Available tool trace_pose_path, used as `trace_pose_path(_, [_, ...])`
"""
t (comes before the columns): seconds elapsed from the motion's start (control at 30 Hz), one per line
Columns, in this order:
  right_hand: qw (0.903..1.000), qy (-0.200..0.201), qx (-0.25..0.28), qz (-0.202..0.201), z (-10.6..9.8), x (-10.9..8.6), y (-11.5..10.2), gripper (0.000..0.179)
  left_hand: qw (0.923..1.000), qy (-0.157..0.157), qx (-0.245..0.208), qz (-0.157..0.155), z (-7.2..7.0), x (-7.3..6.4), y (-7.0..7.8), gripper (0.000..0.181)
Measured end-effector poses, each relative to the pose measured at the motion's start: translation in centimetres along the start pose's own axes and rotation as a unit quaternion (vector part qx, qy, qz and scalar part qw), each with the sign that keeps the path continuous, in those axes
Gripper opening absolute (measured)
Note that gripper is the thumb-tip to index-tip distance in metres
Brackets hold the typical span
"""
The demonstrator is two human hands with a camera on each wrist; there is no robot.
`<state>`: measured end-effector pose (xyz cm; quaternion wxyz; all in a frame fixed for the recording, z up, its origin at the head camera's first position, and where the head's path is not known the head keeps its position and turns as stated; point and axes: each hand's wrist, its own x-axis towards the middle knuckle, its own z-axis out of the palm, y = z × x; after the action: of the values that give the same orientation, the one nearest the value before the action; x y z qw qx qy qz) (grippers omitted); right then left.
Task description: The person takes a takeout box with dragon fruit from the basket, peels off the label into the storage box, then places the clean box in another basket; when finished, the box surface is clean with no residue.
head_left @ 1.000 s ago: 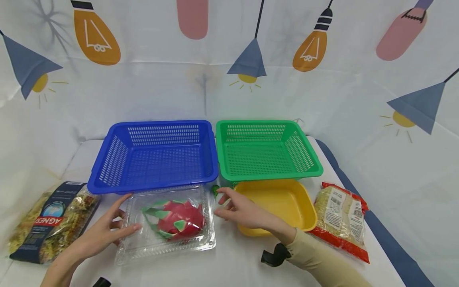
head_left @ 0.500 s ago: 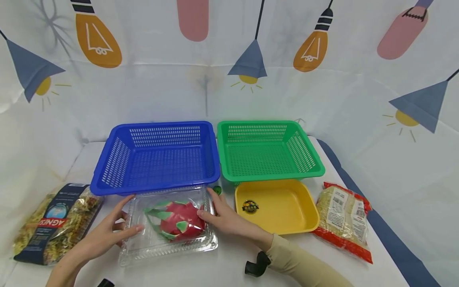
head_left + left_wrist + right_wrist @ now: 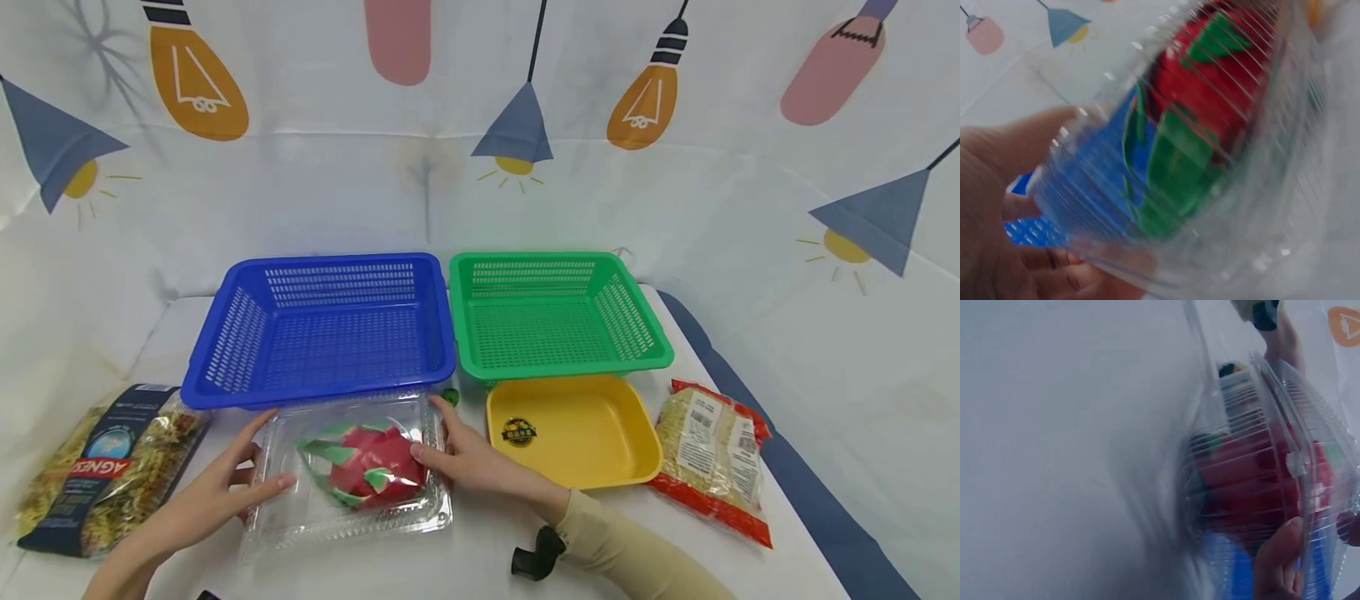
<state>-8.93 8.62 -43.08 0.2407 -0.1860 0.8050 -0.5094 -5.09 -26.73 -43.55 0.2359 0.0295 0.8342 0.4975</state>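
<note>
A clear plastic clamshell box [image 3: 285, 518] lies on the white table in front of me, its lid down. Through the lid shows a red dragon fruit [image 3: 375, 468] with green scales. My left hand [image 3: 210, 492] grips the box's left side, thumb over the lid and fingers along the edge; the left wrist view shows the palm [image 3: 991, 212] close against the ribbed wall. On the opposite side, my right hand [image 3: 472, 458] holds the right edge between thumb and fingers. In the right wrist view, fingertips [image 3: 1282, 547] touch the box's rim. Some fingers are hidden by the box.
Behind the box stand a blue basket [image 3: 318, 398] and a green basket [image 3: 562, 367]. A yellow tray [image 3: 592, 442] sits to the right, beside a red-edged bag [image 3: 712, 458]. A pasta bag [image 3: 112, 467] lies at left. A small green item [image 3: 450, 396] shows near the baskets.
My right hand has moved left from beside the yellow tray and taken hold of the box's right edge. The left hand and the box stay in about the same place.
</note>
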Motion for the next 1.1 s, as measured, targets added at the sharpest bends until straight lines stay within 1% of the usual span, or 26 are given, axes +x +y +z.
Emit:
trace_pose_path(0.07, [0.9998, -0.004, 0.021, 0.002, 0.1, -0.6, -0.2, 0.078, 0.9999, 0.0, 0.007, 0.012, 0.1, -0.4, 0.0, 0.093])
trace_pose_path(0.23, [0.9982, -0.006, 0.058, 0.016, -0.2, -2.3, -1.0, 0.078, 0.9995, -0.004, -0.002, 0.033, 0.4, -1.4, 0.7, 0.085])
trace_pose_path(0.37, [0.9973, -0.006, 0.071, 0.017, -1.1, -3.5, -1.7, 0.077, 0.9995, -0.013, -0.019, 0.02, 0.6, -2.1, 2.0, 0.083])
trace_pose_path(0.43, [0.9966, -0.007, 0.081, 0.015, -1.7, -4.0, -2.0, 0.076, 0.9994, -0.018, -0.028, 0.009, 0.7, -2.3, 2.8, 0.081])
trace_pose_path(0.5, [0.9964, -0.005, 0.083, 0.014, -2.4, -4.5, -2.5, 0.075, 0.9992, -0.018, -0.034, 0.009, 0.9, -2.4, 3.5, 0.08])
trace_pose_path(0.6, [0.9955, -0.004, 0.094, 0.012, -3.6, -5.2, -3.1, 0.075, 0.9986, -0.01, -0.043, 0.029, 1.4, -2.4, 4.4, 0.079])
trace_pose_path(0.67, [0.9956, -0.001, 0.093, 0.013, -4.4, -5.7, -3.4, 0.074, 0.9974, -0.002, -0.053, 0.049, 1.8, -2.2, 5.2, 0.079])
trace_pose_path(0.77, [0.9949, -0.001, 0.1, 0.015, -5.7, -6.4, -3.7, 0.072, 0.9937, 0.007, -0.077, 0.081, 2.4, -2.0, 6.4, 0.078])
trace_pose_path(0.87, [0.9946, 0.008, 0.101, 0.021, -7.0, -7.0, -3.9, 0.071, 0.99, 0.015, -0.097, 0.101, 3.1, -1.8, 7.7, 0.078])
trace_pose_path(0.97, [0.9945, 0.022, 0.099, 0.023, -8.1, -7.4, -3.9, 0.07, 0.9877, 0.02, -0.107, 0.112, 3.7, -1.5, 9.0, 0.079])
trace_pose_path(1.1, [0.9948, 0.041, 0.089, 0.025, -9.6, -7.8, -4.1, 0.071, 0.9856, 0.022, -0.109, 0.127, 4.4, -0.7, 10.4, 0.08])
